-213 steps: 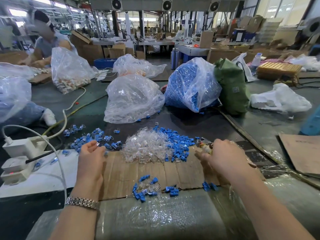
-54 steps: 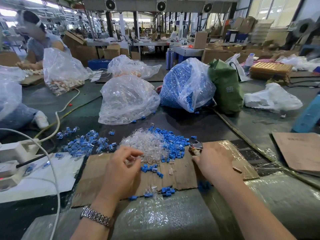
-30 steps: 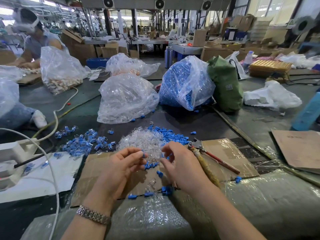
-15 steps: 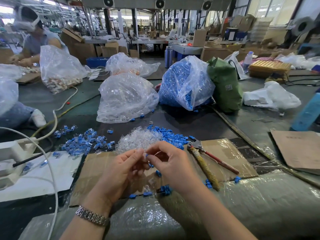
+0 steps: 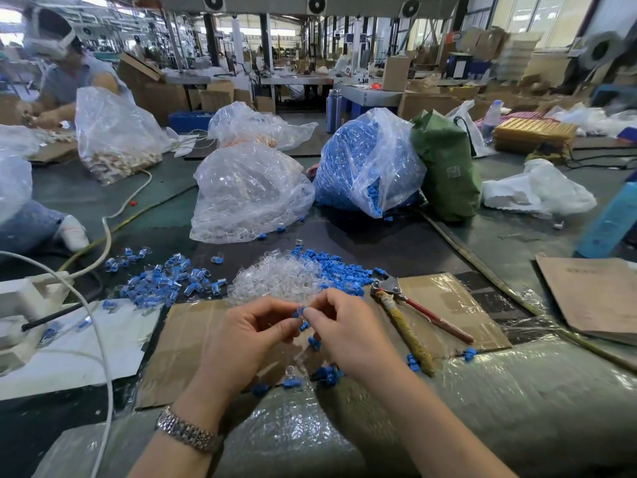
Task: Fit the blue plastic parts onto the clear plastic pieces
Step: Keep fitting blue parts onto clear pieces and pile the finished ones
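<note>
Two bare hands meet at the middle of a crowded desk (image 5: 396, 243), seen from a head-worn camera looking down. At the far left sits a white power strip (image 5: 24, 305) with a white cable (image 5: 103, 357) curving toward the near edge. Right of it, a scatter of assembled pieces (image 5: 158, 281), blue fitted into clear, lies on the dark surface. The left hand (image 5: 248, 339), with a metal watch (image 5: 186, 431) at the wrist, has its fingers curled, thumb and fingertips pinching toward the centre. There it meets the right hand (image 5: 348, 329), whose thumb and forefinger pinch a small blue plastic part (image 5: 299, 311). Whether a clear piece is pinched with it cannot be told. Both hands hover over a sheet of cardboard (image 5: 186, 339), where a few loose blue and clear parts lie. Just beyond the fingertips sits a pile of clear plastic pieces (image 5: 275, 277), with a pile of blue plastic parts (image 5: 337, 267) touching its right side. Further back stand a large bag of clear pieces (image 5: 248, 194) and, to its right, a large bag of blue parts (image 5: 365, 160), beside a green bag (image 5: 448, 174). Right of the hands, pliers (image 5: 406, 322) with a yellow-wrapped handle and a red one lie on the cardboard.
</note>
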Tool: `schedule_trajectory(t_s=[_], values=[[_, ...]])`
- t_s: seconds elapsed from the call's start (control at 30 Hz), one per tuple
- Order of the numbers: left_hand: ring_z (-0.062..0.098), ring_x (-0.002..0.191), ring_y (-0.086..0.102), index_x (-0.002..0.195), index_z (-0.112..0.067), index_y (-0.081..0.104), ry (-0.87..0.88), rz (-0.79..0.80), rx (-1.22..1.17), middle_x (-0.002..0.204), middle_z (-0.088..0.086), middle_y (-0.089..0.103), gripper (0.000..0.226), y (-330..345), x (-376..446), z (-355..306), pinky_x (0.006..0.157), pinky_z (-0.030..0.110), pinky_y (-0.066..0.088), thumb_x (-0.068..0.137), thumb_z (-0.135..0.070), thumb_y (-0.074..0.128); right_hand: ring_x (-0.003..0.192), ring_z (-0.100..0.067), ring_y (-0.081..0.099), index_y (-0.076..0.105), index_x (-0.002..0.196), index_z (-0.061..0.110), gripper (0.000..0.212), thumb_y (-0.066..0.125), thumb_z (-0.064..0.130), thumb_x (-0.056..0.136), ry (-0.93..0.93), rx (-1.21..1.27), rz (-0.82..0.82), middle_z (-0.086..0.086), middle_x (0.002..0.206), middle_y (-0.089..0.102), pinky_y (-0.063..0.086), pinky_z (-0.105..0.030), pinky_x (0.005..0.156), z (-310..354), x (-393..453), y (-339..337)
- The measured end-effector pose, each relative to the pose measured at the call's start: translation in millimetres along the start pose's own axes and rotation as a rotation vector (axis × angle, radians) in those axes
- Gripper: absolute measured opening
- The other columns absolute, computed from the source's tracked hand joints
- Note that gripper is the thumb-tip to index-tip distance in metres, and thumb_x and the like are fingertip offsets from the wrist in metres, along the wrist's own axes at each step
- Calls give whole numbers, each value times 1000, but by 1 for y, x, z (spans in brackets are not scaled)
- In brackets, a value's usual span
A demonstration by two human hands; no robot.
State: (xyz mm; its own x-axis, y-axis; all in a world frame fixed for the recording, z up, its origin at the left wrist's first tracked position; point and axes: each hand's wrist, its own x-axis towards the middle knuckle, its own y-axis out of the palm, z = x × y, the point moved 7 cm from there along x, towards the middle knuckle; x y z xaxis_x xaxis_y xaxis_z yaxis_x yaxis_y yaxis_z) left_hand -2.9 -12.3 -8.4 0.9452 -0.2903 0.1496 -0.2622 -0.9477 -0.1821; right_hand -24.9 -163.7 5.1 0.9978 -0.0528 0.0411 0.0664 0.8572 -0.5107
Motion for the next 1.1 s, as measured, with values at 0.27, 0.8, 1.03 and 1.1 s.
schedule_trajectory(t_s=[0.27, 0.8, 1.03, 1.1], values=[[22, 81, 74, 103, -21, 81, -130, 55, -292, 98, 15, 77, 23, 1, -1, 5, 73, 27, 62, 81, -23, 75, 84, -4, 67, 67, 103, 26, 11, 66, 17, 97, -155, 151, 45, 7, 92, 70, 53, -18, 77, 6, 1, -10], [20, 85, 75, 100, -27, 81, -39, -8, -176, 96, 7, 79, 25, -4, -1, -1, 75, 22, 60, 76, -19, 78, 76, -7, 50, 56, 85, 24, 16, 63, 18, 98, -427, -240, -90, 13, 80, 51, 38, -16, 63, 27, -8, -9], [17, 83, 75, 100, -30, 80, -57, 37, -131, 93, 6, 79, 21, -3, -3, 1, 73, 19, 58, 80, -23, 76, 72, -8, 47, 58, 90, 22, 11, 59, 23, 101, -523, -360, -82, 11, 84, 49, 43, -26, 63, 33, -9, -12], [17, 82, 75, 98, -30, 80, -49, 34, -109, 91, 6, 79, 20, -3, -2, 1, 73, 19, 58, 79, -22, 77, 72, -8, 47, 57, 89, 23, 12, 59, 22, 101, -503, -355, -64, 11, 84, 50, 43, -27, 64, 30, -8, -11]])
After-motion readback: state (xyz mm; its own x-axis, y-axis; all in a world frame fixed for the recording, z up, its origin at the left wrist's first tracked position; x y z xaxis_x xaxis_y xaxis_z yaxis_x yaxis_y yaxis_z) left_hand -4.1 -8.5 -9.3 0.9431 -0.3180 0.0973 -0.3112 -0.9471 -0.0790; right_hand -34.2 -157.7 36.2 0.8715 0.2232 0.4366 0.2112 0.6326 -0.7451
